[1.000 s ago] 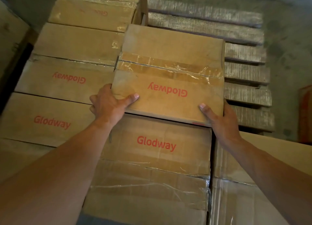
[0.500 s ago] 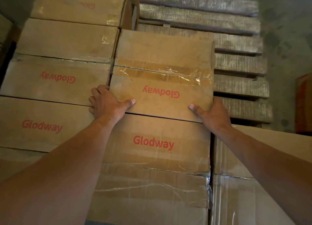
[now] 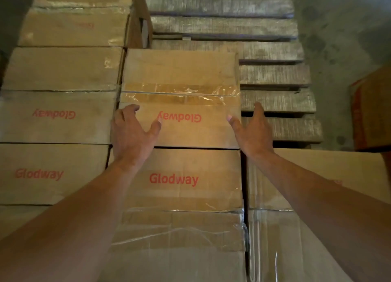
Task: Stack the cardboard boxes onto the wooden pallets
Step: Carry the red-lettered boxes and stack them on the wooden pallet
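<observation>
target box (image 3: 179, 74) lies flat on the wooden pallet (image 3: 275, 76), glodway print upside down to the camera, clear tape over the top seam. left side tight against the left column (image 3: 61, 70), near edge along the near middle box (image 3: 201, 197).

hands: left hand (image 3: 132, 133) over the box's near-left corner, fingers spread and loose, gripping nothing. right hand (image 3: 252, 133) at the near-right corner, thumb tip at the top face, fingers straight out over the slats, holding nothing. can't tell how firmly either one presses.

counts: 6 brown boxes in view, 3 in the left column, 2 in the middle incl. target, 1 near right box (image 3: 349, 163). plus 1 reddish carton (image 3: 372, 108) at the right edge. 1 pallet visible, 6 bare slats showing right of and behind the target.

surroundings: grey concrete floor (image 3: 342, 27), stained, dim warm light.
</observation>
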